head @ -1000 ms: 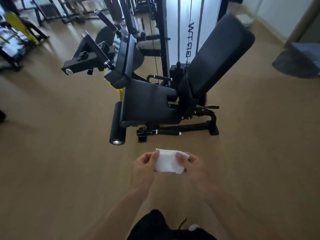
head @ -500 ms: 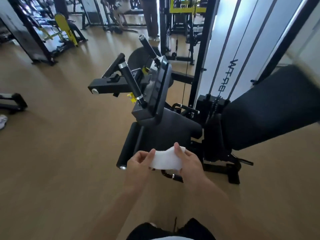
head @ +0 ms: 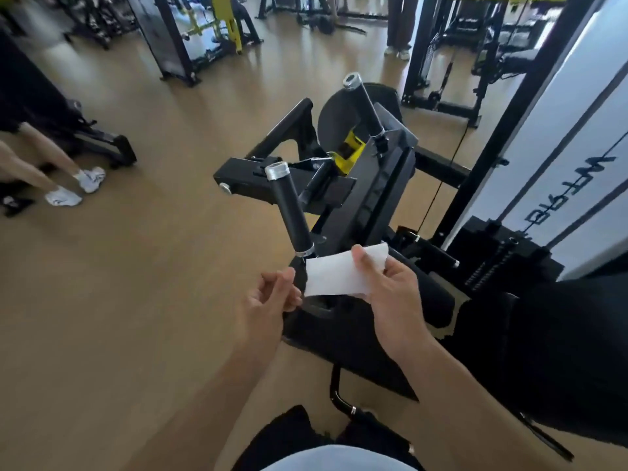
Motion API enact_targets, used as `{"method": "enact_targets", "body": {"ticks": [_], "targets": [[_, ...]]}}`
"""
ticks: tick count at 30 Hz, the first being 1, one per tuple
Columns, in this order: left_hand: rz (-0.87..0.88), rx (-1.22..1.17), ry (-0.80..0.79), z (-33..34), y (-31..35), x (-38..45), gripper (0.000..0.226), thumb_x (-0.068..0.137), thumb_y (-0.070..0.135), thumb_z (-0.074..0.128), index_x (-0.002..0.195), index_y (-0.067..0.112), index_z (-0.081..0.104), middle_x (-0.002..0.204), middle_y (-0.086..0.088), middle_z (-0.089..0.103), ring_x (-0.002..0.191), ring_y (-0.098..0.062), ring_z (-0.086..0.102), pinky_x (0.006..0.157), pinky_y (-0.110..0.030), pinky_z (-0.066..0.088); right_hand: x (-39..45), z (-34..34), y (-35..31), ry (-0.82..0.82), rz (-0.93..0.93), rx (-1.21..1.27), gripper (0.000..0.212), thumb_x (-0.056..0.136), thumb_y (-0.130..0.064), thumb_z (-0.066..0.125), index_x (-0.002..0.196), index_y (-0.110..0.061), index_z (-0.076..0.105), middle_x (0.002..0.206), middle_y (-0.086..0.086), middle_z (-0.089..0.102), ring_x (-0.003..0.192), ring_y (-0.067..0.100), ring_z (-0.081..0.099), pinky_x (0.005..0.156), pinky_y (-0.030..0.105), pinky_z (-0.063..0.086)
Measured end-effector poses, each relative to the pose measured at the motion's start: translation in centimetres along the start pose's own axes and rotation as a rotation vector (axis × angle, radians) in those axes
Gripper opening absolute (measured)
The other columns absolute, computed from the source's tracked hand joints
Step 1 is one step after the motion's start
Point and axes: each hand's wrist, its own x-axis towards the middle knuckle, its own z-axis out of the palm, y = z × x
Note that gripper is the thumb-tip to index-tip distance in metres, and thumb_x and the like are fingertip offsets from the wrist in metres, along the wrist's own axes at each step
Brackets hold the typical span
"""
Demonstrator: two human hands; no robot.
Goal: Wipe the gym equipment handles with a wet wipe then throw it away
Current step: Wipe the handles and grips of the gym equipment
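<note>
The right hand (head: pixel 390 294) pinches a white wet wipe (head: pixel 339 275) between thumb and fingers, holding it flat in front of the body. The left hand (head: pixel 272 300) sits just beside the wipe's left edge with fingers loosely curled; whether they touch it is unclear. The near handle (head: pixel 292 212), a black grip with silver end caps, lies just beyond and slightly left of the wipe. Its long axis runs from a low end just beside the wipe, up and away to the left. A far handle (head: pixel 365 107) stands further off. Both hands are about equally close to the near handle's lower end.
</note>
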Motion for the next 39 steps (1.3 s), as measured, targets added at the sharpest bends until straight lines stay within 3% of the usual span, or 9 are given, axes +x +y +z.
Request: {"method": "enact_targets", "body": {"ticks": [3, 6, 9, 14, 17, 22, 26, 34, 39], "targets": [[0.073, 0.042, 0.144, 0.4, 0.3, 1.9, 0.012, 0.096, 0.027, 0.064, 0.093, 0.015, 0.062, 0.078, 0.003, 0.070, 0.068, -0.009, 0.065, 0.077, -0.033, 0.055, 3.1, -0.1, -1.7, 0.156, -0.162, -0.058, 0.014, 0.089, -0.029, 0.075, 0.090, -0.015, 0.074, 0.087, -0.003, 0.076, 0.084, 0.010, 0.072, 0.072, 0.025, 0.056], [0.123, 0.099, 0.211, 0.4, 0.7, 3.1, 0.014, 0.091, 0.039, 0.070, 0.094, 0.026, 0.066, 0.091, -0.001, 0.072, 0.079, -0.015, 0.070, 0.084, -0.046, 0.057, 4.6, 1.7, -2.3, 0.172, -0.283, -0.252, 0.017, 0.087, -0.028, 0.078, 0.083, -0.014, 0.069, 0.074, -0.011, 0.068, 0.066, -0.002, 0.061, 0.056, 0.011, 0.046], [0.208, 0.127, 0.254, 0.5, 1.7, 3.9, 0.021, 0.076, 0.054, 0.068, 0.084, 0.035, 0.067, 0.085, 0.004, 0.071, 0.078, -0.017, 0.069, 0.080, -0.046, 0.056, 4.3, 4.3, -1.2, -0.043, -0.239, -0.414, 0.018, 0.084, -0.032, 0.080, 0.084, -0.016, 0.070, 0.079, -0.014, 0.070, 0.067, -0.002, 0.061, 0.057, 0.014, 0.048], [0.230, 0.048, 0.018, 0.0, 2.3, 3.8, 0.037, 0.075, 0.051, 0.066, 0.090, 0.017, 0.068, 0.081, 0.005, 0.070, 0.071, -0.008, 0.064, 0.066, -0.019, 0.054, 3.4, 5.0, 2.4, -0.291, -0.370, -0.393, 0.032, 0.102, -0.041, 0.051, 0.104, -0.022, 0.076, 0.130, -0.008, 0.065, 0.124, 0.021, 0.060, 0.098, 0.045, 0.051], [0.231, 0.021, -0.001, -0.8, 1.9, 4.1, 0.041, 0.072, 0.049, 0.067, 0.092, 0.013, 0.066, 0.081, 0.010, 0.069, 0.070, -0.003, 0.063, 0.065, -0.015, 0.051, 4.1, 4.8, 2.9, -0.090, -0.478, -0.398, 0.010, 0.094, -0.021, 0.070, 0.104, -0.018, 0.073, 0.116, -0.014, 0.070, 0.109, 0.015, 0.068, 0.089, 0.040, 0.057], [0.258, 0.173, 0.021, -1.7, 1.1, 5.6, 0.025, 0.075, 0.029, 0.087, 0.079, 0.039, 0.065, 0.081, 0.015, 0.068, 0.076, -0.009, 0.066, 0.074, -0.026, 0.053, 5.3, 6.6, 1.8, -0.017, -0.377, -0.501, 0.036, 0.083, -0.013, 0.081, 0.112, -0.029, 0.067, 0.096, -0.017, 0.071, 0.091, 0.010, 0.070, 0.076, 0.031, 0.060], [0.359, 0.227, 0.067, -2.0, 2.2, 7.2, 0.020, 0.083, 0.008, 0.077, 0.078, 0.025, 0.068, 0.075, 0.010, 0.069, 0.072, -0.007, 0.065, 0.070, -0.016, 0.050, 6.0, 8.0, 0.6, 0.039, -0.412, -0.406, 0.039, 0.082, -0.013, 0.082, 0.116, -0.026, 0.068, 0.096, -0.011, 0.074, 0.086, 0.014, 0.073, 0.064, 0.040, 0.063], [0.284, 0.132, 0.094, -1.4, 3.6, 6.9, 0.022, 0.083, 0.011, 0.080, 0.077, 0.016, 0.059, 0.071, 0.008, 0.066, 0.062, -0.005, 0.061, 0.063, -0.015, 0.049, 5.6, 9.4, -0.1, 0.053, -0.221, -0.328, 0.035, 0.080, -0.009, 0.083, 0.103, -0.024, 0.061, 0.093, -0.004, 0.076, 0.085, 0.016, 0.075, 0.073, 0.041, 0.064], [0.198, 0.047, -0.096, -1.4, 3.5, 4.8, 0.024, 0.093, 0.011, 0.066, 0.113, 0.025, 0.071, 0.100, 0.013, 0.077, 0.095, -0.008, 0.073, 0.081, -0.019, 0.057, 5.6, 9.4, -1.2, 0.000, -0.274, -0.475, 0.028, 0.085, -0.021, 0.081, 0.110, -0.027, 0.071, 0.094, -0.010, 0.076, 0.087, 0.012, 0.073, 0.075, 0.031, 0.061]]}}
